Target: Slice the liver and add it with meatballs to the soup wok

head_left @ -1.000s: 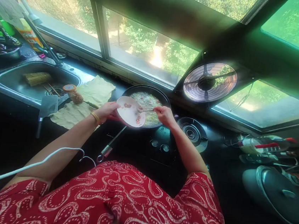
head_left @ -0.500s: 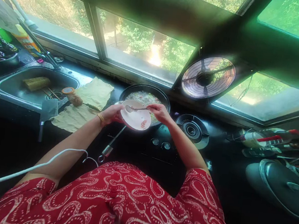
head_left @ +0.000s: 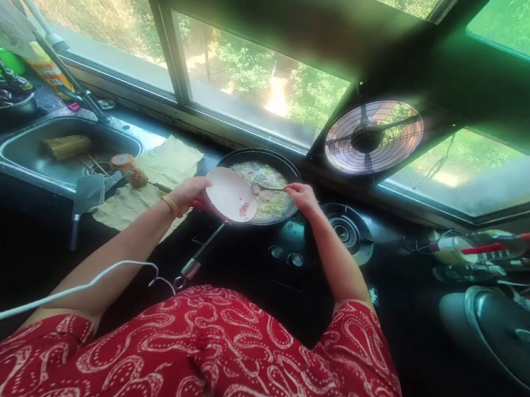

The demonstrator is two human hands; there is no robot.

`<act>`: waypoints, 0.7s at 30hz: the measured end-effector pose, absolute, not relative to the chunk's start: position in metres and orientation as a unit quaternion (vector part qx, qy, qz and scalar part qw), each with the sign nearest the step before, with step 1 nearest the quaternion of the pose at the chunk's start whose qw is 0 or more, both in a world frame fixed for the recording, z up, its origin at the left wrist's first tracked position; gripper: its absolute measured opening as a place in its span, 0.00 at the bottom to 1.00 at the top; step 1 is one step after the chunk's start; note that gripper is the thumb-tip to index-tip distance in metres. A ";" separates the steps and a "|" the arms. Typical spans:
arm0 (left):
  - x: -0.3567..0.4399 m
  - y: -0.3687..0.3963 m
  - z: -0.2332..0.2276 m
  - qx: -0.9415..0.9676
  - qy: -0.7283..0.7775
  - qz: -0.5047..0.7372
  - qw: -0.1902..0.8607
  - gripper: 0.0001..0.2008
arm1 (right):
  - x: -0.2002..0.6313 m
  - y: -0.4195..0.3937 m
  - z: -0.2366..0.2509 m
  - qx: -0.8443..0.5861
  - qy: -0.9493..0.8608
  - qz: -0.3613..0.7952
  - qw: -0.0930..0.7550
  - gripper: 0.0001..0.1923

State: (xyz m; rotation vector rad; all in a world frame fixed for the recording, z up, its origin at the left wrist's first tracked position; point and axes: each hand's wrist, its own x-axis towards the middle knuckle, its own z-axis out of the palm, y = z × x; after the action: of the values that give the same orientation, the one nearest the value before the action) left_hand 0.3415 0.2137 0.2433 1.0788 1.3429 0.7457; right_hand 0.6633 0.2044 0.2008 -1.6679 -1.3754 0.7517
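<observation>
My left hand (head_left: 193, 191) grips a white plate (head_left: 228, 193) by its left rim and tilts it toward a black frying pan (head_left: 250, 156). A few reddish scraps of food cling to the plate's lower right edge. My right hand (head_left: 301, 196) holds a metal spoon (head_left: 266, 188) with its bowl over the pan, just right of the plate. The pan sits on the left burner of a black stove and is full of a pale, greenish food mix. Its long handle (head_left: 197, 256) points toward me.
A second burner (head_left: 347, 231) lies right of the pan, stove knobs (head_left: 285, 255) in front. Yellow cloths (head_left: 167, 162) and a small jar (head_left: 128, 168) lie left, beside a steel sink (head_left: 14, 147). A fan (head_left: 373, 136) stands behind. A pot lid (head_left: 506, 337) rests far right.
The spoon has swept off the plate rightward and now hangs over the pan. The reddish bits on the plate are fewer. The plate has shifted slightly left and tilted more.
</observation>
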 end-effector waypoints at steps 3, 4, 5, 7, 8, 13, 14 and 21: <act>0.341 0.216 0.246 0.492 0.586 0.333 0.551 0.17 | 0.663 0.201 0.204 -0.667 -0.533 0.291 0.433 0.11; 0.341 0.216 0.247 0.503 0.585 0.336 0.541 0.19 | 0.660 0.198 0.205 -0.661 -0.535 0.298 0.433 0.11; 0.342 0.217 0.246 0.513 0.581 0.339 0.533 0.22 | 0.656 0.196 0.206 -0.653 -0.541 0.310 0.429 0.11; 0.343 0.217 0.244 0.529 0.571 0.349 0.522 0.29 | 0.645 0.191 0.207 -0.630 -0.562 0.338 0.416 0.11; 0.344 0.218 0.243 0.535 0.566 0.353 0.519 0.32 | 0.638 0.190 0.207 -0.619 -0.572 0.349 0.410 0.11; 0.348 0.221 0.237 0.568 0.549 0.368 0.490 0.40 | 0.622 0.197 0.203 -0.624 -0.571 0.359 0.394 0.10; 0.349 0.222 0.237 0.578 0.549 0.369 0.478 0.40 | 0.623 0.200 0.202 -0.635 -0.565 0.354 0.390 0.11; 0.340 0.241 0.230 0.631 0.550 0.371 0.403 0.39 | 0.647 0.209 0.207 -0.683 -0.512 0.331 0.402 0.13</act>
State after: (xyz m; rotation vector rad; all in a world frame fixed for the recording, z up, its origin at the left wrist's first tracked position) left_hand 0.3398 0.2406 0.2299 1.5933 1.3888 0.9374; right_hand 0.6465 0.2092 0.2067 -1.7268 -1.2931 0.8376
